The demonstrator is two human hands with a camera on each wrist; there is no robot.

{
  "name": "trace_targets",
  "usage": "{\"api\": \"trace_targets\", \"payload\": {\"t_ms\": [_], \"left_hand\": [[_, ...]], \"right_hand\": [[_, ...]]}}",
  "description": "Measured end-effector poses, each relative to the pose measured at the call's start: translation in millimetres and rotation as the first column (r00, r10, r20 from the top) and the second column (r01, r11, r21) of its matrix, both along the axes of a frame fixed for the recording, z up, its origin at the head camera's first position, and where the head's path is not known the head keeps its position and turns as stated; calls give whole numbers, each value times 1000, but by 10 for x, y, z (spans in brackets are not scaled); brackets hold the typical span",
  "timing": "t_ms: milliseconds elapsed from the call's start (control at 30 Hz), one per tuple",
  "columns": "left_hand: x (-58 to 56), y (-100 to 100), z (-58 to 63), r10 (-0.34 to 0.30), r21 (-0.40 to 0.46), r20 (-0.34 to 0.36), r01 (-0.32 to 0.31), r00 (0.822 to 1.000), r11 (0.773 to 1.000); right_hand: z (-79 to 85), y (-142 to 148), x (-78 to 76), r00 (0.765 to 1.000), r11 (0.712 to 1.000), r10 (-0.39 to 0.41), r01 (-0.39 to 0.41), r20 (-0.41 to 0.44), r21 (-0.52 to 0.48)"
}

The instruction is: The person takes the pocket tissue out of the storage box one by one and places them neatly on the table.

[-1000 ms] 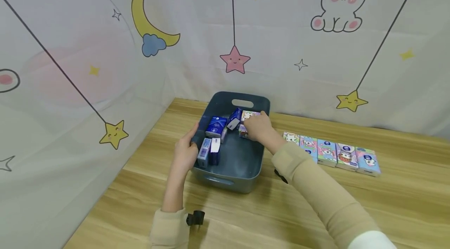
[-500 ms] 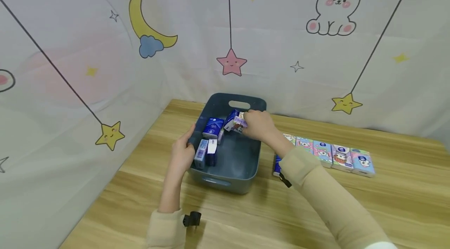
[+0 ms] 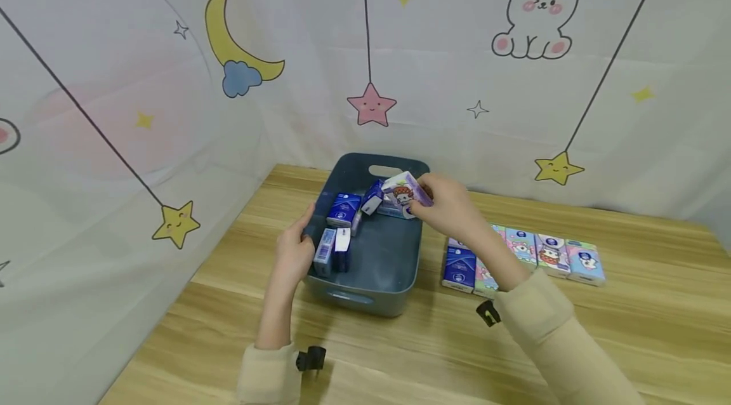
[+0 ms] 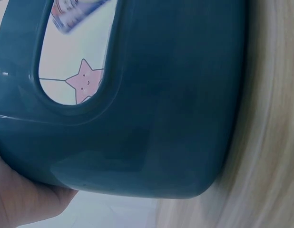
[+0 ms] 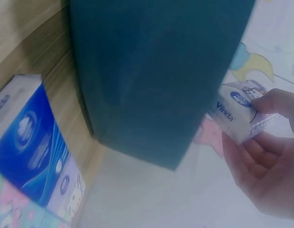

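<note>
A dark blue-green plastic basket (image 3: 394,301) stands on the table with tissue packs inside. My left hand (image 3: 294,254) grips its left rim; in the left wrist view the hand (image 4: 28,199) shows at the basket's edge. Over the right side of the basket, my right hand (image 3: 451,205) pinches a white and purple tissue pack (image 3: 402,194) with a cartoon on it. The right wrist view shows thumb and fingers around this tissue pack (image 5: 237,111), tilted near the rim. Within the basket lie dark blue packs (image 3: 344,209) and a light blue pack (image 3: 325,252) on its edge.
Right of the basket, tissue packs with cartoon prints (image 3: 521,246) lie side by side on the wooden table (image 3: 400,360). A dark blue pack (image 3: 459,270) lies at their near left end. Behind hangs a white printed curtain (image 3: 320,119).
My right hand took hold of the white and purple pack inside the basket, then raised it and drew it toward the right rim. My left hand keeps its grip on the left rim.
</note>
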State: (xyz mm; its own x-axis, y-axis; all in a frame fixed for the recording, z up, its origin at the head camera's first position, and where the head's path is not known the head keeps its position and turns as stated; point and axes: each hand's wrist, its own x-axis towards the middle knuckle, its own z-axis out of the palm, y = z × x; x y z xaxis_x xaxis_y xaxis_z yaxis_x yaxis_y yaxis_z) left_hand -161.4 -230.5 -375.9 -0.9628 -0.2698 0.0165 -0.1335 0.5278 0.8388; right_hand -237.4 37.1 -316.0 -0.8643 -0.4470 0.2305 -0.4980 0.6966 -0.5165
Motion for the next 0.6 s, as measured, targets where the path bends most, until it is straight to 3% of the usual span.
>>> {"api": "trace_targets", "payload": {"t_ms": [233,600], "left_hand": [[-4,12,-14,-3,4,3,3,1000,1000],[1,15,18,-7,20,28,6,1000,1000]], "right_hand": [[-53,476,207,996,989,-31,43,89,-143],[-453,1229,408,952,968,-216,238,215,-82]]}}
